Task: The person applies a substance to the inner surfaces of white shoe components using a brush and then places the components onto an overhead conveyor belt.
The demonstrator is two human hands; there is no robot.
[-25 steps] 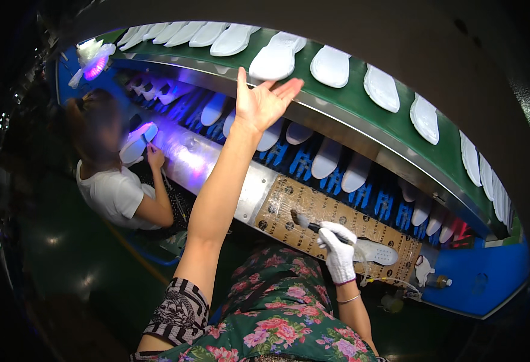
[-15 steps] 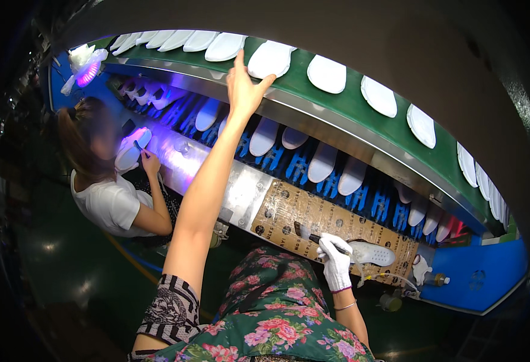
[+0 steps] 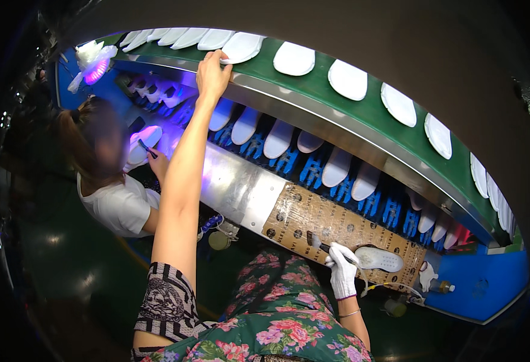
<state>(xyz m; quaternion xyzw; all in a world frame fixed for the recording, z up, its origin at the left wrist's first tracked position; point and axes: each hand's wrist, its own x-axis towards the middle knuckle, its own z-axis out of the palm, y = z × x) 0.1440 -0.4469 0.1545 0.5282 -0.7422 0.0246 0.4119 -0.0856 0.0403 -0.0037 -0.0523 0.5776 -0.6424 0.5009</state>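
Observation:
My bare left hand (image 3: 213, 77) reaches up to the green conveyor belt (image 3: 319, 77). Its fingers are closed on the near edge of a white shoe sole (image 3: 242, 47), which still appears to rest on the belt. Low on the right, my right hand (image 3: 341, 274), in a white knit glove, grips a flat brush (image 3: 317, 242) by its dark handle. The bristles point left over a brown printed covering (image 3: 313, 211) on the bench. Beside the gloved fingers lies a pale sole (image 3: 381, 259) with small dots along it.
More white soles (image 3: 348, 79) line the belt. Beneath it, pale shoe bottoms (image 3: 278, 139) stand in blue holders (image 3: 313, 172). A co-worker (image 3: 117, 202) at left holds a sole (image 3: 143, 146) and a brush under purple light. A small bottle (image 3: 443, 286) stands at right.
My left hand has moved left from between two soles, and its spread fingers have closed on the left one's edge. My right hand still holds the brush. The whole view has shifted slightly.

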